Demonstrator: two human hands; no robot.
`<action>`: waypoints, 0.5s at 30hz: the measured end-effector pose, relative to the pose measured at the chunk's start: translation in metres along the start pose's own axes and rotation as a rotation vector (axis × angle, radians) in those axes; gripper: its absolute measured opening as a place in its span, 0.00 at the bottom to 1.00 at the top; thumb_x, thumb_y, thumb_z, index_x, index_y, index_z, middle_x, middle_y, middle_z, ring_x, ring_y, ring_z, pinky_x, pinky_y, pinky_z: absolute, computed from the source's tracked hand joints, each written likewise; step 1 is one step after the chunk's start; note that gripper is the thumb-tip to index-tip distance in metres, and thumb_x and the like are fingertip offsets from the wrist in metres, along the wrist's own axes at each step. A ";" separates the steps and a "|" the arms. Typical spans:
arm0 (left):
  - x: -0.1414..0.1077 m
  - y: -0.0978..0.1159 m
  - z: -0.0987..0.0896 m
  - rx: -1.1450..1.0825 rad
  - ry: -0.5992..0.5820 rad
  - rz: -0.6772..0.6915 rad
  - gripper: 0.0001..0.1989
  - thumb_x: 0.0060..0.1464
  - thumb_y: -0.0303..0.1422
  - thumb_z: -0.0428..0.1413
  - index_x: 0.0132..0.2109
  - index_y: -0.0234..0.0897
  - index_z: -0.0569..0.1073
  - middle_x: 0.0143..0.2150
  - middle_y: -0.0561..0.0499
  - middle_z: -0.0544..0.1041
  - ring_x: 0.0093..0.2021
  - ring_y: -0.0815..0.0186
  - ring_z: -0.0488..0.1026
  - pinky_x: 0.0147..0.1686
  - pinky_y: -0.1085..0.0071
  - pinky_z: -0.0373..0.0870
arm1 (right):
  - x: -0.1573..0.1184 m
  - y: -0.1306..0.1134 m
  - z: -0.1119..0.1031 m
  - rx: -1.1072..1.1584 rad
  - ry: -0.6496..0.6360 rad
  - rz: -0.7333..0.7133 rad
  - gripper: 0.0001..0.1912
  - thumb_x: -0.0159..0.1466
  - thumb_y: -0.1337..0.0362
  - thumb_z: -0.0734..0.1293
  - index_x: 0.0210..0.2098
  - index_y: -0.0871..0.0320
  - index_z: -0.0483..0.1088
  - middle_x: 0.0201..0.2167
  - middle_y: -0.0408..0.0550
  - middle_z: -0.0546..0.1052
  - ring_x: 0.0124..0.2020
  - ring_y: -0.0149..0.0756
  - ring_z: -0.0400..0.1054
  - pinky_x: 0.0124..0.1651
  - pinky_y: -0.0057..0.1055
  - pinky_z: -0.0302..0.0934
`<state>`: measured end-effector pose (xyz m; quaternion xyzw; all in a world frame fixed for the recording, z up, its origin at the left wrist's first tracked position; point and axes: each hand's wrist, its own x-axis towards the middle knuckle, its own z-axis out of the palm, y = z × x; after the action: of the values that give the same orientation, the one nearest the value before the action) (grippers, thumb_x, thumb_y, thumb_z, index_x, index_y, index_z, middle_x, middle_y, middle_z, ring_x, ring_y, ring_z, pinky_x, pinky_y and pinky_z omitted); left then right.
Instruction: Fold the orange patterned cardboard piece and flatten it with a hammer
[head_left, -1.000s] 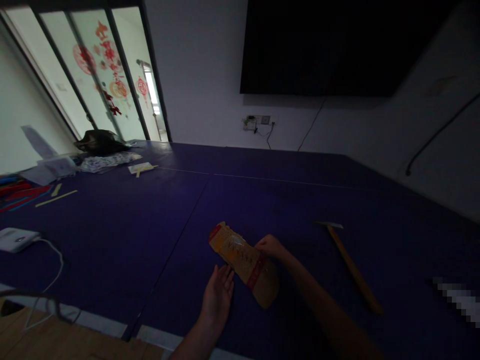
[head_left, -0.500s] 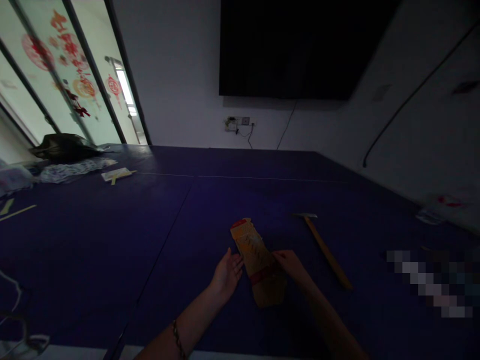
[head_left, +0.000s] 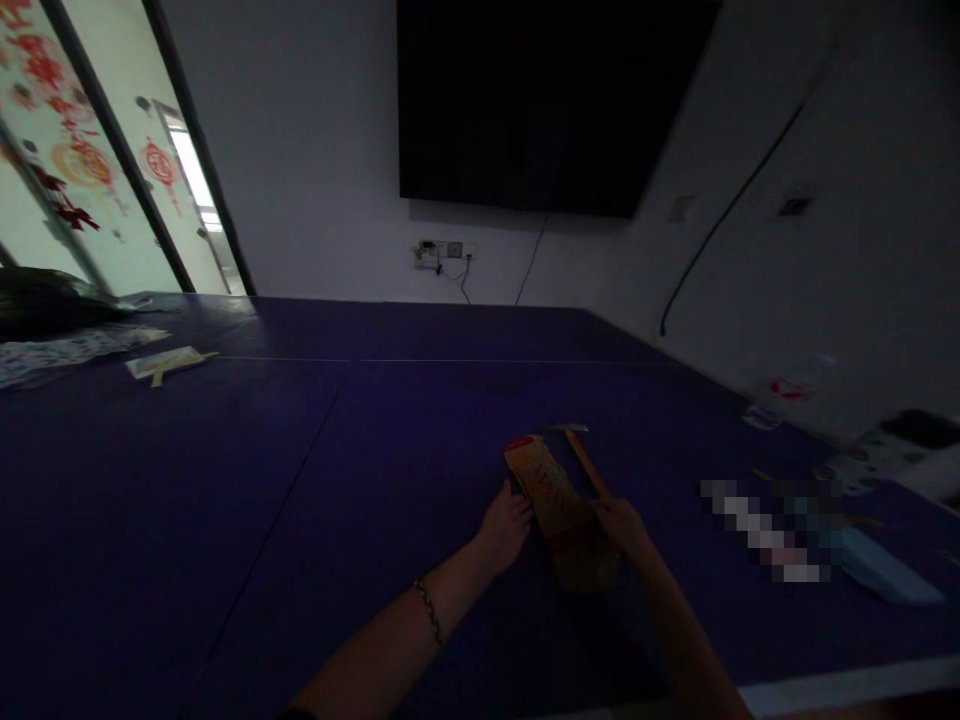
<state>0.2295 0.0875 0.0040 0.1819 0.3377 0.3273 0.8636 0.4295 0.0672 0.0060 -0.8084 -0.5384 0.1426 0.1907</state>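
Observation:
A yellow-brown, flat packet-like piece with a red top end and a reddish band lies tilted between my hands over the dark blue table. My left hand is at its left edge, palm turned inward, fingers loosely spread. My right hand pinches its right edge. Just beyond my right hand lies a hammer with a wooden handle and a thin metal head; my right hand hides the lower handle. The piece's lower end is in shadow.
The dark blue table reaches the wall under a black screen. White packaging with yellow strips lies at the left. On the right are a blurred-out item, a light blue object and a clear plastic bag.
The view has turned to the right. Both hands and the piece have moved right, closer to the hammer, and my right hand now covers part of its handle.

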 end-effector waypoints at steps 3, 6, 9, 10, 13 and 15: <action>0.008 -0.003 0.007 0.011 -0.027 -0.014 0.30 0.56 0.44 0.37 0.58 0.24 0.52 0.60 0.38 0.54 0.59 0.62 0.53 0.58 0.70 0.47 | 0.004 0.007 -0.007 -0.054 0.007 0.035 0.16 0.55 0.66 0.57 0.24 0.62 0.76 0.25 0.52 0.77 0.31 0.40 0.71 0.28 0.25 0.58; 0.013 -0.005 0.013 0.012 -0.025 -0.020 0.30 0.56 0.44 0.36 0.58 0.23 0.52 0.60 0.38 0.54 0.59 0.62 0.54 0.57 0.70 0.48 | 0.008 0.012 -0.014 -0.091 0.004 0.052 0.17 0.56 0.65 0.57 0.21 0.62 0.75 0.22 0.53 0.77 0.27 0.39 0.71 0.25 0.25 0.56; 0.016 -0.007 0.018 0.008 -0.024 -0.011 0.30 0.56 0.44 0.36 0.57 0.23 0.53 0.60 0.38 0.55 0.59 0.62 0.54 0.57 0.70 0.48 | 0.009 0.016 -0.020 -0.108 0.014 0.032 0.17 0.57 0.64 0.56 0.22 0.61 0.75 0.23 0.50 0.77 0.29 0.37 0.71 0.26 0.23 0.57; 0.016 -0.008 0.018 0.004 -0.031 -0.008 0.30 0.56 0.44 0.36 0.57 0.23 0.53 0.60 0.38 0.54 0.59 0.62 0.54 0.58 0.71 0.48 | 0.009 0.018 -0.023 -0.114 0.030 0.028 0.17 0.57 0.64 0.56 0.24 0.61 0.75 0.25 0.49 0.77 0.31 0.37 0.71 0.28 0.23 0.57; 0.011 -0.008 0.015 0.002 -0.032 -0.002 0.30 0.57 0.43 0.36 0.58 0.23 0.52 0.61 0.39 0.53 0.60 0.63 0.51 0.58 0.72 0.47 | 0.007 0.029 -0.038 -0.147 0.107 0.054 0.15 0.57 0.62 0.57 0.32 0.60 0.74 0.33 0.50 0.77 0.38 0.40 0.70 0.35 0.24 0.59; 0.002 -0.005 0.006 0.009 -0.030 0.015 0.29 0.57 0.43 0.37 0.58 0.24 0.53 0.61 0.39 0.52 0.60 0.63 0.50 0.58 0.72 0.47 | 0.004 0.048 -0.056 -0.178 0.167 0.107 0.18 0.57 0.59 0.57 0.38 0.62 0.72 0.37 0.55 0.76 0.41 0.44 0.68 0.38 0.29 0.60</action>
<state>0.2369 0.0845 0.0051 0.1933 0.3245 0.3296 0.8653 0.4946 0.0453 0.0331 -0.8588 -0.4871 0.0365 0.1547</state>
